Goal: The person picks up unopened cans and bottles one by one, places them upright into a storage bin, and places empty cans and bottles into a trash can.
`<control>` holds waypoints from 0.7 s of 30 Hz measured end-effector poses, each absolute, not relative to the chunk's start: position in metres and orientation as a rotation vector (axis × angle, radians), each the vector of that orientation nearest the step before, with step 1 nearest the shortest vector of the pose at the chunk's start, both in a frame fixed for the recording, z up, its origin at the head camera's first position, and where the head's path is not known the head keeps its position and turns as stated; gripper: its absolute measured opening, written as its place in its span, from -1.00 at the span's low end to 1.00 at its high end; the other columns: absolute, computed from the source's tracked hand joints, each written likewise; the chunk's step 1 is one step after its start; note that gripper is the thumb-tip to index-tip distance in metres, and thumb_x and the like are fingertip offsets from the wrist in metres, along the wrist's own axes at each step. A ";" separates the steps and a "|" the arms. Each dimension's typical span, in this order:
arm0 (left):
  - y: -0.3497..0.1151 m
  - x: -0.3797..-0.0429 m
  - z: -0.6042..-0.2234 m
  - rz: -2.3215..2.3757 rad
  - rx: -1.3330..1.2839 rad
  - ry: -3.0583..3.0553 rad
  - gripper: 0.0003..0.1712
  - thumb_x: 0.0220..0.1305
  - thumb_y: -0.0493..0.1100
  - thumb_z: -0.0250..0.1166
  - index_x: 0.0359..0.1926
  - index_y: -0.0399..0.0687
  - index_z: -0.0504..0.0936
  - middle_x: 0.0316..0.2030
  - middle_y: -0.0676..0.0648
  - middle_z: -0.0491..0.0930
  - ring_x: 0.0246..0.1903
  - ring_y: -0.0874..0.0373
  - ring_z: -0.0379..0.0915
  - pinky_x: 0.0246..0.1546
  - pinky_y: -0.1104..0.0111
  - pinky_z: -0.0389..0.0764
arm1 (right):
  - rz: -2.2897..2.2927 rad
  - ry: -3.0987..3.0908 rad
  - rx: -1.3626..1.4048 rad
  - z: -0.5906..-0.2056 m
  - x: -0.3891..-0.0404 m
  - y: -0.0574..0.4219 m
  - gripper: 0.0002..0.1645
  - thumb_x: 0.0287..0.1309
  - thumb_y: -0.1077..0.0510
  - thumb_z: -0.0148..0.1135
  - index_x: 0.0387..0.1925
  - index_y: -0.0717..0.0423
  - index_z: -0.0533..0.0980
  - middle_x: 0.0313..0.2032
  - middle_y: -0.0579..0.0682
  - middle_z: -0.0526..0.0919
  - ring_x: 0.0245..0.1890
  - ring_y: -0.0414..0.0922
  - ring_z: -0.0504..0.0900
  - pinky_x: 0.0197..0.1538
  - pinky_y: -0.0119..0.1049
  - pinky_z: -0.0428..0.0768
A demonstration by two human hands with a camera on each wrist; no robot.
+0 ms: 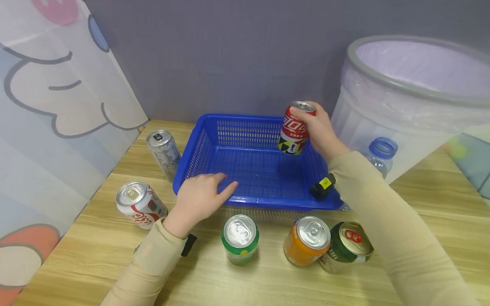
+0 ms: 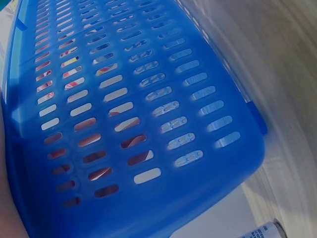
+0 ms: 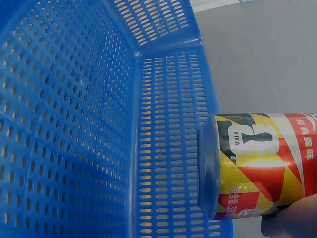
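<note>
My right hand (image 1: 320, 128) grips a red Coca-Cola can (image 1: 295, 132) with a yellow and black pattern near its base. The can hangs upright over the back right part of a blue plastic basket (image 1: 256, 201). In the right wrist view the can's (image 3: 257, 168) printed side and bottom show beside the basket's slotted wall (image 3: 173, 144). My left hand (image 1: 200, 198) lies over the basket's front left rim, thumb and forefinger stretched out and apart. From the left wrist, the basket's slotted side (image 2: 148, 109) fills most of the view.
Left of the basket stand a silver can (image 1: 164, 152) and a white Coca-Cola can (image 1: 141, 205). In front are a green can (image 1: 240, 238), an orange can (image 1: 306, 240) and a dark green can (image 1: 347, 246). A clear bottle (image 1: 380, 155) and a lined bin (image 1: 376, 108) stand at right.
</note>
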State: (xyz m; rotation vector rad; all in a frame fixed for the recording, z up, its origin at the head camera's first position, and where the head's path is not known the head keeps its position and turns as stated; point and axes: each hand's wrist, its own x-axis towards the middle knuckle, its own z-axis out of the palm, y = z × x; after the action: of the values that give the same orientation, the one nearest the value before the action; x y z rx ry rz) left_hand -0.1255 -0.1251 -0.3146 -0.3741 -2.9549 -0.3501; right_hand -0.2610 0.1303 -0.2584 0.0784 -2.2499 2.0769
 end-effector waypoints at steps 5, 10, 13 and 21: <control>-0.125 -0.126 -0.315 -0.349 -0.378 -2.951 -0.36 0.32 0.32 -0.03 -0.01 -0.08 0.64 -0.15 -0.07 0.70 -0.21 -0.04 0.65 -0.39 0.15 0.60 | 2.033 -2.320 0.088 -0.261 -0.265 0.128 -0.48 0.22 0.18 0.16 0.15 0.25 0.26 -0.16 -0.14 0.46 -0.09 -0.21 0.45 0.12 -0.28 0.37; -0.125 -0.126 -0.316 -0.343 -0.389 -2.947 -0.36 0.31 0.32 -0.04 -0.02 -0.07 0.65 -0.17 -0.07 0.70 -0.25 -0.03 0.65 -0.44 0.19 0.58 | 1.959 -2.414 0.050 -0.265 -0.268 0.128 -0.37 0.23 0.19 0.15 0.26 0.29 0.19 0.03 0.05 0.43 0.11 -0.05 0.39 0.26 -0.16 0.30; -0.125 -0.126 -0.316 -0.343 -0.388 -2.947 -0.36 0.31 0.32 -0.04 -0.02 -0.07 0.65 -0.18 -0.07 0.70 -0.25 -0.03 0.65 -0.46 0.20 0.57 | 1.907 -2.471 0.050 -0.268 -0.269 0.128 -0.35 0.22 0.16 0.17 0.27 0.28 0.20 0.11 0.14 0.41 0.15 0.00 0.37 0.28 -0.12 0.29; -0.126 -0.127 -0.317 -0.338 -0.397 -2.942 -0.35 0.32 0.32 -0.05 -0.02 -0.08 0.65 -0.17 -0.07 0.70 -0.24 -0.03 0.65 -0.43 0.18 0.58 | 1.782 -2.589 0.018 -0.274 -0.270 0.128 -0.35 0.09 0.16 0.32 0.16 0.30 0.29 0.07 0.18 0.46 0.08 0.02 0.43 0.20 -0.10 0.38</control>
State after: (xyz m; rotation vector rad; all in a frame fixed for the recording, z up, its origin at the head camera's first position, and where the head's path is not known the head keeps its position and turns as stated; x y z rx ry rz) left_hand -0.1267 -0.1261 -0.3173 -0.3967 -2.9418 -0.3379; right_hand -0.2704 0.1280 -0.2744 0.0176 -2.5885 1.7823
